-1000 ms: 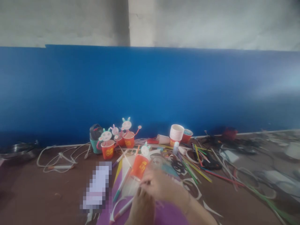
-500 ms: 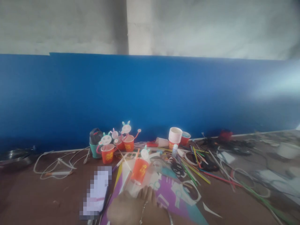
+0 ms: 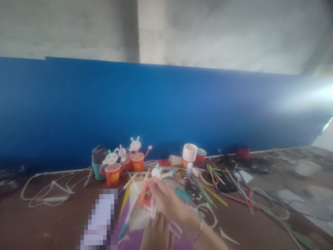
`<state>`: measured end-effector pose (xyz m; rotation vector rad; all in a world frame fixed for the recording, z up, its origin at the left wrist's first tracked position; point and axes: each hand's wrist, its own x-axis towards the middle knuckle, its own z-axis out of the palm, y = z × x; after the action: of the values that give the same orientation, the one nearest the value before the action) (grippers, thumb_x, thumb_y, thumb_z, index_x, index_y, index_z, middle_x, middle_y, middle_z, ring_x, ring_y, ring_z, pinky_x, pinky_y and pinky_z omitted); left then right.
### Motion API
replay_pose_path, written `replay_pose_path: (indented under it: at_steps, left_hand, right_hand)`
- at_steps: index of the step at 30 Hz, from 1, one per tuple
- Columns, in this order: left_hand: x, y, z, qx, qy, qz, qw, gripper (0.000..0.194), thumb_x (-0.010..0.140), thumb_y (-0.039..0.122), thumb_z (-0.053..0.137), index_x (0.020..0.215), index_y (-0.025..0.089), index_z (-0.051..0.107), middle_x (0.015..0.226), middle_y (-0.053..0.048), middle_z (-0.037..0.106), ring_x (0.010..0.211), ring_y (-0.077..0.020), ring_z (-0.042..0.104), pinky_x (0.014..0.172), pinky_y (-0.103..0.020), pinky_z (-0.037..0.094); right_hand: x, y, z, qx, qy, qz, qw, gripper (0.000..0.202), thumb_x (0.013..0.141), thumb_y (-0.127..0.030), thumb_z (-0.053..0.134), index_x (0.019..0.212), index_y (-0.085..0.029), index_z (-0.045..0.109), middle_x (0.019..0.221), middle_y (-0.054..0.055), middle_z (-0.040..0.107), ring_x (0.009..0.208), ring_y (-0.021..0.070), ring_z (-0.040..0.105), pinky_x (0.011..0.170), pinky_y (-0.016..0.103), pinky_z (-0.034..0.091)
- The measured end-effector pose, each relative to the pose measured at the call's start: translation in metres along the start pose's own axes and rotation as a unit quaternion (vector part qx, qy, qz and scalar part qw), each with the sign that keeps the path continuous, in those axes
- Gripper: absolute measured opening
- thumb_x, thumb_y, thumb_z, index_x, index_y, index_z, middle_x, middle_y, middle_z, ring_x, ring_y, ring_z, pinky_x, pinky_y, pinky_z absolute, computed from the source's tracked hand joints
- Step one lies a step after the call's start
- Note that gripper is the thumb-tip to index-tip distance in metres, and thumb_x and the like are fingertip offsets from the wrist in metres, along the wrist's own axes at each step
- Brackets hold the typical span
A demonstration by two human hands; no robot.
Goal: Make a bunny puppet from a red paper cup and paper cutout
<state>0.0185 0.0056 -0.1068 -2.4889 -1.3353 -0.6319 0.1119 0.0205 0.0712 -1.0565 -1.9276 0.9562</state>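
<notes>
My right hand (image 3: pixel 169 199), with a bracelet at the wrist, reaches in from the right and curls over a red paper cup (image 3: pixel 146 202), covering most of it. A white rabbit head (image 3: pixel 156 172) with teal ears shows just beyond the knuckles. An orange strip (image 3: pixel 146 182) stands up beside the fingertips. Below, my left hand (image 3: pixel 156 232) is closed, its fingers together near a slim white object (image 3: pixel 153 209) that is too blurred to name. Under both hands lies a purple printed sheet (image 3: pixel 187 241). A white marker with a teal end (image 3: pixel 127 220) rests left of the cup.
Rabbit-decorated red cups (image 3: pixel 113 175) stand at the back left by a teal cup (image 3: pixel 98 171). A stack of paper cups (image 3: pixel 189 152) is at the back centre. Coloured sticks (image 3: pixel 212 194), cables and paper scraps spread to the right. A blurred-out phone-like object (image 3: pixel 100 218) lies left.
My right hand has moved up from the bottom edge onto the red cup, hiding most of it. My left hand now shows below it. The view has shifted slightly.
</notes>
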Motion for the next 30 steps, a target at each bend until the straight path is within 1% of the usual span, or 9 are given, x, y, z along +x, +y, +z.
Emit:
replay_pose_path:
  at_steps: [2,4,8,11,13,15,19,25,30]
  left_hand:
    - [0.002,0.004,-0.001,-0.018,0.007,-0.028,0.999,0.030,0.085,0.028,0.054,0.109,0.016,0.065,0.105,-0.009,0.067,0.098,-0.0248,0.058,0.087,-0.035,0.048]
    - [0.005,0.005,-0.002,-0.038,0.002,-0.045,0.998,0.031,0.082,0.026,0.055,0.110,0.016,0.065,0.106,-0.008,0.067,0.099,-0.0240,0.058,0.088,-0.035,0.046]
    - [0.007,0.003,-0.003,-0.033,-0.013,-0.042,0.998,0.028,0.080,0.024,0.058,0.106,0.017,0.066,0.105,-0.006,0.068,0.099,-0.0227,0.058,0.088,-0.034,0.046]
    - [0.006,0.002,-0.002,-0.028,-0.007,-0.036,0.999,0.028,0.081,0.027,0.060,0.106,0.019,0.066,0.105,-0.005,0.068,0.099,-0.0220,0.058,0.088,-0.033,0.045]
    - [0.006,0.002,0.000,-0.024,-0.006,-0.032,0.999,0.026,0.082,0.028,0.059,0.106,0.019,0.067,0.104,-0.005,0.068,0.098,-0.0216,0.058,0.087,-0.033,0.046]
    - [0.005,0.000,0.001,-0.015,-0.005,-0.026,1.000,0.026,0.083,0.028,0.058,0.107,0.019,0.066,0.104,-0.006,0.068,0.098,-0.0219,0.058,0.086,-0.033,0.046]
    - [0.004,-0.006,0.003,-0.017,-0.009,-0.005,1.000,0.026,0.084,0.029,0.057,0.107,0.019,0.065,0.105,-0.006,0.067,0.099,-0.0221,0.058,0.087,-0.033,0.046]
    - [0.004,-0.008,0.002,-0.026,-0.013,0.002,1.000,0.029,0.085,0.033,0.058,0.110,0.020,0.065,0.107,-0.005,0.067,0.099,-0.0219,0.058,0.086,-0.032,0.047]
    - [0.003,-0.002,0.002,-0.014,-0.016,-0.029,0.999,0.030,0.084,0.033,0.059,0.109,0.019,0.066,0.109,-0.006,0.066,0.103,-0.0229,0.056,0.091,-0.035,0.045]
  right_hand:
    - [0.003,0.016,-0.020,0.115,0.067,0.008,0.991,0.046,0.090,-0.063,0.027,0.078,-0.022,0.044,0.064,-0.002,0.047,0.055,0.0114,0.048,0.051,0.022,0.042]
    - [0.004,0.044,-0.036,0.128,0.103,0.051,0.985,0.045,0.088,-0.064,0.031,0.076,-0.022,0.042,0.057,-0.007,0.030,0.047,0.0091,0.031,0.042,0.021,0.028]
    - [-0.002,0.102,-0.050,0.020,0.141,0.058,0.988,0.039,0.088,-0.053,0.038,0.066,-0.022,0.037,0.058,-0.006,0.033,0.051,0.0111,0.032,0.048,0.024,0.028]
    - [-0.009,0.124,-0.046,-0.035,0.159,0.050,0.985,0.035,0.089,-0.048,0.039,0.066,-0.022,0.043,0.058,-0.003,0.041,0.056,0.0141,0.041,0.055,0.027,0.036]
    - [-0.012,0.128,-0.042,-0.046,0.162,0.057,0.984,0.032,0.089,-0.047,0.040,0.075,-0.021,0.052,0.065,-0.001,0.050,0.063,0.0165,0.049,0.063,0.029,0.041]
    - [-0.015,0.131,-0.039,-0.053,0.176,0.067,0.981,0.032,0.090,-0.045,0.040,0.101,-0.020,0.057,0.082,0.003,0.059,0.077,0.0194,0.057,0.075,0.031,0.045]
    - [-0.019,0.144,-0.035,-0.073,0.201,0.053,0.975,0.057,0.090,-0.031,0.037,0.144,-0.017,0.026,0.108,0.011,0.060,0.105,0.0228,0.058,0.097,0.037,0.041]
    - [-0.022,0.147,-0.039,-0.095,0.240,0.004,0.966,0.061,0.090,-0.028,0.037,0.149,-0.024,0.020,0.122,0.011,0.058,0.108,0.0238,0.058,0.096,0.038,0.044]
    - [-0.024,0.133,-0.032,0.000,0.346,-0.055,0.937,0.064,0.096,-0.036,0.034,0.150,-0.020,0.004,0.094,0.007,0.062,0.090,0.0216,0.062,0.085,0.038,0.049]
